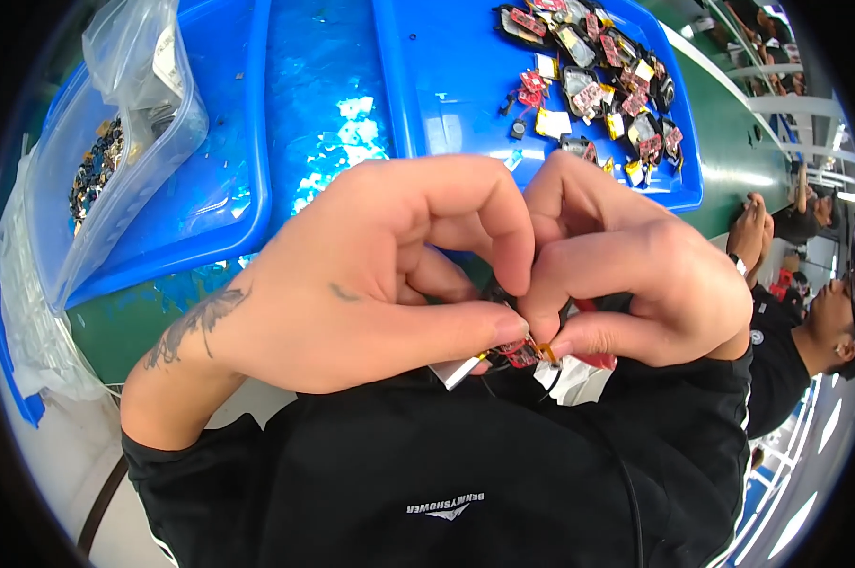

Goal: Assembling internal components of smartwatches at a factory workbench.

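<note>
A small red circuit board [519,354] is held close to my body, in the lower middle of the head view. My left hand [352,275] pinches it between thumb and fingers. A flat silver-white piece, like a pouch battery [458,371], sticks out below the left thumb. My right hand [635,275] is closed at the board's right end, its thumb and forefinger pinching a small orange-yellow strip [545,351]. Something white [571,381] and a bit of red show below the right fingers. The fingers hide much of the board and how these parts join.
Ahead to the right, a blue tray [446,114] holds several opened black devices [583,90] with red boards and batteries. Another blue tray [229,142] at left carries a see-through plastic box [153,161] of small parts and a plastic bag [124,47]. A co-worker [787,350] sits at right by the green table [730,142].
</note>
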